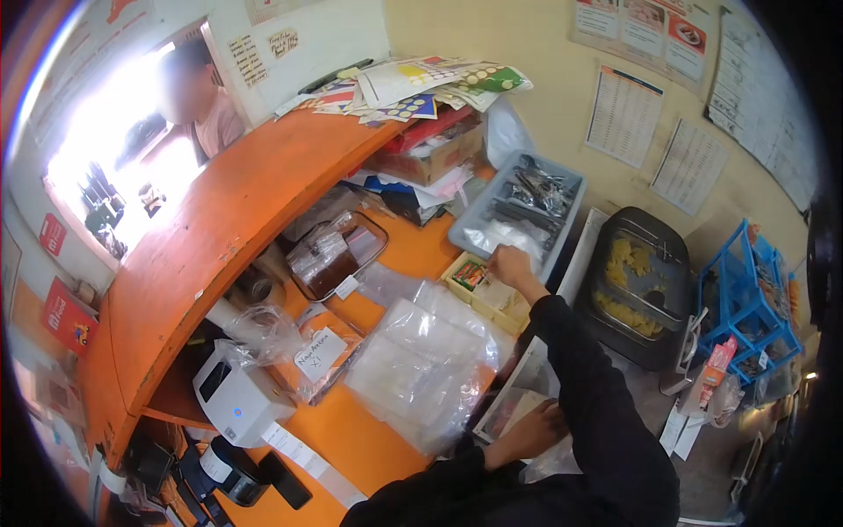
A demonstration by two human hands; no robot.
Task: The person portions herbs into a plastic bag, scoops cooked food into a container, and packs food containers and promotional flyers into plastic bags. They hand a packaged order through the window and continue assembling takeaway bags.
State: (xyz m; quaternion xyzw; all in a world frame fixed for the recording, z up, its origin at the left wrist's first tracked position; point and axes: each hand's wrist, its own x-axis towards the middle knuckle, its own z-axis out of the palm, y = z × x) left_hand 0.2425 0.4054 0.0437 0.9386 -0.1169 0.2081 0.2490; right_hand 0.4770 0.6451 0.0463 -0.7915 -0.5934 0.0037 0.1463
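Note:
My right hand (pixel 514 268) reaches over a pale yellow divided box (pixel 493 309), its fingers bent and pressed together. Small red and green packets (pixel 469 275) lie in one compartment beside it. Whatever the fingertips hold, if anything, is too small to make out. My left hand (pixel 531 432) is lower down, over a grey-white bin (pixel 499 413), with its fingers curled and partly hidden near my right sleeve. Clear plastic (pixel 553 461) shows just below it. Flat clear plastic bags (pixel 417 364) are spread on the orange counter left of both hands.
A grey tray (pixel 575 189) with cutlery stands behind the yellow box. To the right are a black pan (pixel 659 347) with yellow food and a blue rack (pixel 746 290). A white printer (pixel 237 400) and phone (pixel 285 481) sit left. A person (pixel 219 123) is beyond the window.

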